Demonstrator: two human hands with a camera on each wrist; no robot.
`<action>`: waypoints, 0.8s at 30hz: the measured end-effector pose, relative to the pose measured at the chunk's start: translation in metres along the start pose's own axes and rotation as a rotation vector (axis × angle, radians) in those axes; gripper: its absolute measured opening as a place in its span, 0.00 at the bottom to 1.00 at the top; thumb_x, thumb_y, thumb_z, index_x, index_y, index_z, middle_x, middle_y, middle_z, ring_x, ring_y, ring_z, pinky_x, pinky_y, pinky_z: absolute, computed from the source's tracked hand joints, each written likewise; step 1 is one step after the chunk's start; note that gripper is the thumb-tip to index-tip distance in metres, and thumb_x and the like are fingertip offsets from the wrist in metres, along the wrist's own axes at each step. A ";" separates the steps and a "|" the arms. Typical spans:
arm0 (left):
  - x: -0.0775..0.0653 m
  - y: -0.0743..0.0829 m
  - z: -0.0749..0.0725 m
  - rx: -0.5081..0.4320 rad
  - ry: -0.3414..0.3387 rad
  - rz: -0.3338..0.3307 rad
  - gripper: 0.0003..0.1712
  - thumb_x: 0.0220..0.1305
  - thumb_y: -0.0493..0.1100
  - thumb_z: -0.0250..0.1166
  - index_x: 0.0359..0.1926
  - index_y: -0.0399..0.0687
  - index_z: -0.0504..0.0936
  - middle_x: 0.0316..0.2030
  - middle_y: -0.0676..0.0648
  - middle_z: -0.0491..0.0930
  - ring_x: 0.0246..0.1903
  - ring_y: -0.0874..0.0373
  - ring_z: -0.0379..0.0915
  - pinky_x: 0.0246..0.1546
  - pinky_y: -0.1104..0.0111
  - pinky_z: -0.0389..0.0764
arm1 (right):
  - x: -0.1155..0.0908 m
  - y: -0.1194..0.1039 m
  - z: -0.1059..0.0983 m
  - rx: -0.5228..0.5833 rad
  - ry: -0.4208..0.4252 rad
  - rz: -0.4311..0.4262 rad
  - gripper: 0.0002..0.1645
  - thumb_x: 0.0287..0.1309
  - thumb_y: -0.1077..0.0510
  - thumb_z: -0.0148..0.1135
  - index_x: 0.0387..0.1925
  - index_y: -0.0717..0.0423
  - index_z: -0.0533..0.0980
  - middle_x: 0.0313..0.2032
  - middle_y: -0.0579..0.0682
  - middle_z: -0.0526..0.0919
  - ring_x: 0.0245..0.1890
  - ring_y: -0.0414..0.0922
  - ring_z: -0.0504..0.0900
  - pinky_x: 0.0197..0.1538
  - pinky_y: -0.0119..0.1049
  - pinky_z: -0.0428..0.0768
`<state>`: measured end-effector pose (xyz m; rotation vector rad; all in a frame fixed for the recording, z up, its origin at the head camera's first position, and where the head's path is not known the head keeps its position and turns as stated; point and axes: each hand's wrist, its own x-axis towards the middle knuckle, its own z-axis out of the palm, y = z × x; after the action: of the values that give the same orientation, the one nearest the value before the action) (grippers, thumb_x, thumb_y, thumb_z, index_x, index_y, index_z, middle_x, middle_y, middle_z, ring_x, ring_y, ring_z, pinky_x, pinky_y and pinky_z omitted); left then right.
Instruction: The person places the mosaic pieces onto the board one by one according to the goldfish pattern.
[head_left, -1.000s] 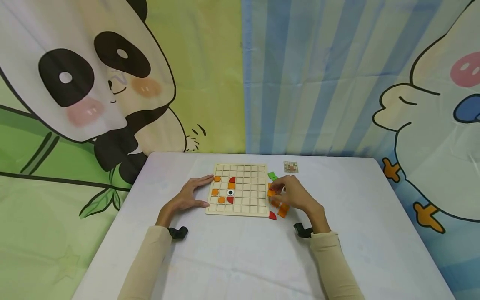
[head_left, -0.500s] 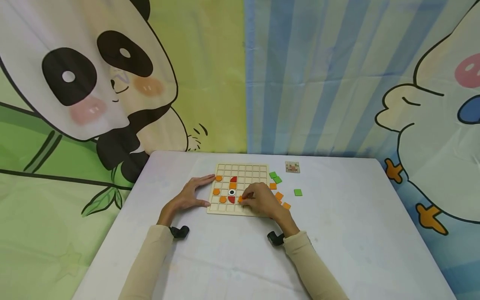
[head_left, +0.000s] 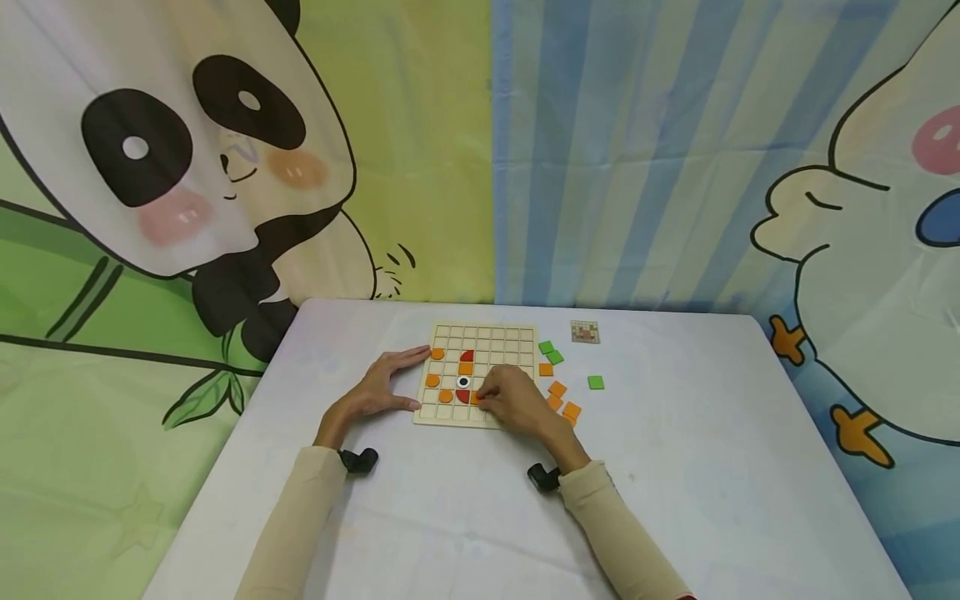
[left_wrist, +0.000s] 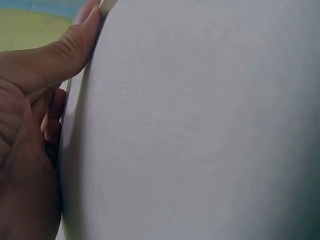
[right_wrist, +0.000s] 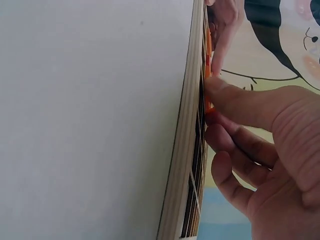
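A wooden grid board (head_left: 510, 337) lies on the white table. My left hand (head_left: 373, 390) rests along its left side, index fingertip near the upper part and thumb (left_wrist: 75, 47) by the lower corner. Over the lower middle of the grid, my right hand (head_left: 516, 402) pinches an orange tile (head_left: 476, 398) between thumb and fingers, right beside a red quarter-round tile (head_left: 462, 397). Above that sit a black-and-white eye disc (head_left: 463, 382), an orange square tile (head_left: 466, 368) and another red tile (head_left: 467, 356). Three orange round tiles (head_left: 432, 381) occupy cells at the left.
Right of the board lie several loose orange square tiles (head_left: 557, 389) and green tiles (head_left: 554, 357), one green tile (head_left: 596, 382) farther out. A small pattern card (head_left: 585, 332) lies at the back right. Printed curtains hang behind the table.
My right hand has come left from the loose tiles onto the board with an orange tile, then edged slightly farther left. A green tile now lies apart at the right. The left hand stays put.
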<state>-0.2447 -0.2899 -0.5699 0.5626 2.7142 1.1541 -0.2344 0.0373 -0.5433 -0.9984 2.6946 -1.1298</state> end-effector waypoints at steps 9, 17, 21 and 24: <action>-0.001 -0.006 0.003 -0.027 0.018 0.062 0.62 0.49 0.54 0.88 0.83 0.51 0.69 0.85 0.44 0.63 0.81 0.32 0.55 0.77 0.28 0.54 | -0.001 -0.003 -0.007 0.014 -0.033 0.037 0.08 0.65 0.65 0.75 0.44 0.56 0.93 0.44 0.49 0.92 0.49 0.46 0.87 0.55 0.47 0.86; 0.003 -0.014 0.007 -0.003 0.026 0.068 0.63 0.48 0.58 0.88 0.83 0.55 0.68 0.85 0.47 0.63 0.80 0.34 0.57 0.76 0.28 0.56 | -0.029 0.017 -0.061 -0.002 0.058 0.151 0.11 0.64 0.65 0.76 0.47 0.58 0.92 0.46 0.52 0.93 0.43 0.47 0.86 0.49 0.46 0.85; 0.002 0.000 0.001 0.010 0.001 0.006 0.62 0.50 0.50 0.88 0.84 0.52 0.67 0.86 0.44 0.62 0.82 0.34 0.55 0.79 0.30 0.54 | -0.043 0.039 -0.084 -0.053 0.033 0.218 0.17 0.62 0.76 0.68 0.46 0.59 0.92 0.45 0.54 0.93 0.44 0.51 0.86 0.48 0.47 0.85; -0.001 0.004 -0.001 0.003 -0.002 -0.004 0.61 0.51 0.47 0.88 0.83 0.50 0.67 0.86 0.43 0.61 0.82 0.34 0.54 0.80 0.30 0.53 | -0.051 0.054 -0.090 -0.063 -0.010 0.241 0.25 0.58 0.82 0.61 0.47 0.59 0.92 0.45 0.54 0.93 0.46 0.52 0.87 0.51 0.50 0.86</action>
<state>-0.2433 -0.2886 -0.5663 0.5588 2.7146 1.1478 -0.2491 0.1508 -0.5221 -0.6599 2.7644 -0.9984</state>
